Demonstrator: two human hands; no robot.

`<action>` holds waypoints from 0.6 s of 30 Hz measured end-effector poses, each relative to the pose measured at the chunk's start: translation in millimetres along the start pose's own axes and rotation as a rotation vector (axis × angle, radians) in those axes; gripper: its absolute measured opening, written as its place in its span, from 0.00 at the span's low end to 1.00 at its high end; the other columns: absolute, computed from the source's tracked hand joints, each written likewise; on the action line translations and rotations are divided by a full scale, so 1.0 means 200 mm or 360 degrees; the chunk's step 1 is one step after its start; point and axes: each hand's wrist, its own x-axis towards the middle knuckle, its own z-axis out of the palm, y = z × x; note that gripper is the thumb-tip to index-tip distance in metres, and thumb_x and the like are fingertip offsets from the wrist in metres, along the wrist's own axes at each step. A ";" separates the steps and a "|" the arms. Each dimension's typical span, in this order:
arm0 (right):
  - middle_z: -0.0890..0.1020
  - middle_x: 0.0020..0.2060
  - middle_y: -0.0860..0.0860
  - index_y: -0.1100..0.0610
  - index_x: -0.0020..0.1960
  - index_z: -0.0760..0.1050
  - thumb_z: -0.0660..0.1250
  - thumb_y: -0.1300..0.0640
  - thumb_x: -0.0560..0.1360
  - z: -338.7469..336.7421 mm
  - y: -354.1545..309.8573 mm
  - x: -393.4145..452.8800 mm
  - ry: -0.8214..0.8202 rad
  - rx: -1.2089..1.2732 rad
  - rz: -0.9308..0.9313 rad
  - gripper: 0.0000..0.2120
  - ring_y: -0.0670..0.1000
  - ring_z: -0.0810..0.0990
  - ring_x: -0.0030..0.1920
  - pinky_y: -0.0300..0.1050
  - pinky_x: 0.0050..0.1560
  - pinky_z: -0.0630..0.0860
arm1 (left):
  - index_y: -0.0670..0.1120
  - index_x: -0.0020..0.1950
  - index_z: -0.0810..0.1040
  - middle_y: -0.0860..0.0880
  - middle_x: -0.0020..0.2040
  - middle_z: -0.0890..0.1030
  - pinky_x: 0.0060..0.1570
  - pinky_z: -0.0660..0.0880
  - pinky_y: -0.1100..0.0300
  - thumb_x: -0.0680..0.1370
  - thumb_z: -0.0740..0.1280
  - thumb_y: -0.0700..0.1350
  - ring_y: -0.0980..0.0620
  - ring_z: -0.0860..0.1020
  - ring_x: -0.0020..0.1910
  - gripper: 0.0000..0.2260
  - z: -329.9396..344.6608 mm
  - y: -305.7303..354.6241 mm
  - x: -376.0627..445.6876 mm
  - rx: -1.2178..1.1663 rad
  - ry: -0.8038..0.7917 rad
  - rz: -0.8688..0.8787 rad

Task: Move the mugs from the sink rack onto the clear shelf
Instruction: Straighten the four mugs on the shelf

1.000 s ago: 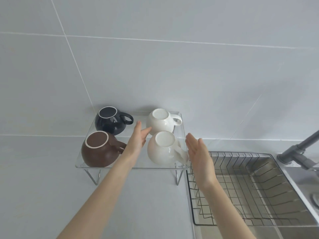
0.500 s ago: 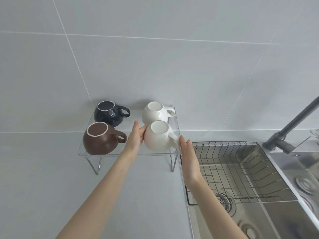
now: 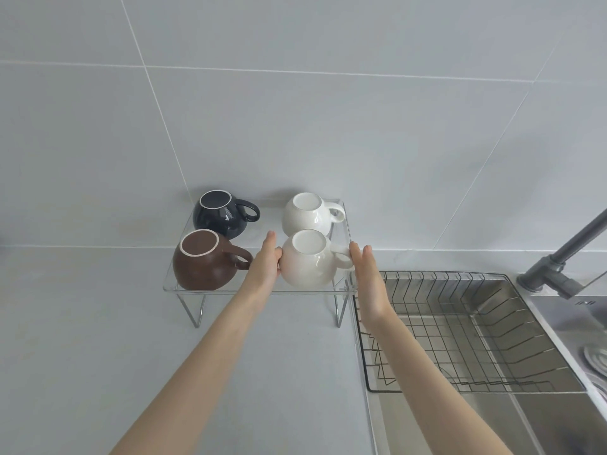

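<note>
Four round mugs stand upside down on the clear shelf (image 3: 230,292): a dark blue mug (image 3: 218,213) at the back left, a brown mug (image 3: 203,261) at the front left, a white mug (image 3: 307,213) at the back right, and a second white mug (image 3: 308,261) at the front right. My left hand (image 3: 264,264) lies flat against the left side of the front white mug, fingers straight. My right hand (image 3: 369,284) is flat too, and touches that mug's handle from the right. The wire sink rack (image 3: 460,323) holds no mugs.
The shelf stands on thin metal legs on a grey counter (image 3: 98,356), against a tiled wall. The steel sink (image 3: 492,418) lies to the right under the rack. A dark grey faucet (image 3: 558,261) rises at the far right.
Both hands have closed in from a small gap to touch the front white mug's sides. The view has shifted, so the shelf and sink now sit in a different part of the frame.
</note>
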 end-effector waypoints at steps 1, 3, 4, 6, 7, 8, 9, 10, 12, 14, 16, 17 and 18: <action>0.56 0.76 0.43 0.51 0.75 0.55 0.42 0.43 0.79 0.00 0.00 0.00 -0.0014 -0.0010 -0.0002 0.27 0.41 0.51 0.76 0.36 0.65 0.49 | 0.54 0.34 0.61 0.54 0.38 0.63 0.49 0.61 0.57 0.74 0.46 0.62 0.53 0.64 0.45 0.15 0.00 0.00 0.00 -0.0023 -0.0010 -0.0001; 0.55 0.76 0.43 0.51 0.76 0.54 0.41 0.43 0.79 0.00 -0.01 0.00 -0.0036 -0.0018 -0.0002 0.27 0.41 0.49 0.76 0.36 0.65 0.48 | 0.55 0.34 0.61 0.55 0.38 0.62 0.51 0.60 0.56 0.70 0.48 0.64 0.52 0.63 0.47 0.15 0.00 0.00 -0.02 -0.0042 -0.0021 -0.0003; 0.55 0.76 0.42 0.51 0.76 0.53 0.41 0.43 0.79 0.00 -0.01 0.00 -0.0042 -0.0013 0.0002 0.27 0.41 0.49 0.76 0.36 0.65 0.48 | 0.55 0.34 0.61 0.55 0.38 0.62 0.52 0.59 0.56 0.67 0.48 0.65 0.52 0.62 0.48 0.15 0.01 0.00 -0.02 -0.0036 -0.0021 -0.0008; 0.55 0.76 0.43 0.51 0.76 0.53 0.41 0.43 0.79 0.00 -0.02 0.00 -0.0048 -0.0015 -0.0002 0.27 0.41 0.49 0.76 0.36 0.64 0.49 | 0.55 0.33 0.61 0.55 0.38 0.62 0.52 0.59 0.56 0.65 0.49 0.66 0.52 0.62 0.48 0.15 0.01 0.00 -0.02 -0.0031 -0.0016 -0.0020; 0.55 0.76 0.43 0.51 0.76 0.53 0.41 0.43 0.79 0.00 -0.02 -0.01 -0.0047 -0.0022 -0.0010 0.27 0.42 0.49 0.76 0.36 0.64 0.49 | 0.55 0.33 0.61 0.55 0.38 0.62 0.52 0.59 0.56 0.65 0.48 0.66 0.52 0.62 0.48 0.15 0.01 0.00 -0.02 -0.0022 -0.0020 -0.0023; 0.54 0.77 0.43 0.51 0.76 0.53 0.41 0.43 0.79 0.00 -0.02 0.00 -0.0047 -0.0032 -0.0011 0.27 0.42 0.49 0.76 0.36 0.64 0.49 | 0.55 0.33 0.61 0.55 0.39 0.63 0.51 0.59 0.56 0.66 0.48 0.65 0.52 0.62 0.48 0.15 0.01 0.00 -0.03 0.0002 -0.0015 -0.0026; 0.55 0.77 0.43 0.51 0.76 0.53 0.41 0.43 0.79 0.00 -0.02 -0.01 -0.0049 -0.0035 -0.0004 0.27 0.42 0.49 0.76 0.36 0.64 0.49 | 0.55 0.34 0.61 0.54 0.39 0.63 0.51 0.60 0.56 0.68 0.48 0.65 0.52 0.63 0.47 0.15 0.01 0.00 -0.02 0.0001 -0.0010 -0.0016; 0.55 0.77 0.43 0.51 0.76 0.53 0.42 0.43 0.79 0.00 -0.02 -0.01 -0.0057 -0.0020 -0.0011 0.27 0.42 0.49 0.76 0.36 0.64 0.49 | 0.54 0.34 0.62 0.54 0.39 0.64 0.52 0.61 0.56 0.71 0.47 0.64 0.52 0.64 0.47 0.16 0.01 -0.01 -0.02 0.0017 -0.0004 -0.0027; 0.56 0.76 0.43 0.49 0.74 0.57 0.43 0.43 0.79 0.00 -0.03 -0.01 -0.0063 -0.0026 -0.0013 0.25 0.43 0.50 0.76 0.36 0.63 0.50 | 0.52 0.38 0.67 0.54 0.42 0.67 0.55 0.62 0.56 0.75 0.46 0.62 0.51 0.67 0.50 0.18 0.00 0.00 -0.02 0.0079 -0.0001 -0.0064; 0.59 0.75 0.44 0.46 0.70 0.64 0.48 0.44 0.79 -0.01 -0.05 0.00 -0.0052 -0.0048 0.0007 0.21 0.44 0.54 0.75 0.38 0.64 0.52 | 0.46 0.53 0.74 0.51 0.55 0.73 0.65 0.63 0.54 0.74 0.45 0.63 0.49 0.70 0.61 0.27 0.00 0.03 -0.03 0.0261 -0.0011 -0.0125; 0.61 0.75 0.46 0.48 0.73 0.61 0.55 0.46 0.78 -0.04 -0.11 -0.01 -0.0035 -0.0118 -0.0004 0.24 0.47 0.57 0.75 0.42 0.67 0.54 | 0.43 0.62 0.72 0.46 0.63 0.73 0.68 0.64 0.50 0.75 0.48 0.62 0.46 0.70 0.66 0.29 -0.01 0.13 -0.08 0.0556 0.0010 -0.0143; 0.62 0.75 0.46 0.49 0.73 0.60 0.58 0.47 0.77 -0.06 -0.15 -0.01 -0.0033 -0.0149 -0.0016 0.25 0.48 0.60 0.74 0.45 0.70 0.55 | 0.44 0.59 0.74 0.45 0.58 0.76 0.62 0.68 0.51 0.76 0.50 0.60 0.45 0.72 0.61 0.25 -0.02 0.18 -0.09 0.0699 -0.0008 -0.0061; 0.65 0.74 0.47 0.48 0.72 0.62 0.60 0.48 0.76 -0.08 -0.23 -0.05 -0.0028 -0.0171 -0.0069 0.25 0.48 0.64 0.73 0.47 0.72 0.58 | 0.45 0.52 0.75 0.45 0.50 0.76 0.53 0.71 0.54 0.76 0.53 0.57 0.45 0.74 0.54 0.19 -0.03 0.26 -0.13 0.0821 -0.0018 0.0049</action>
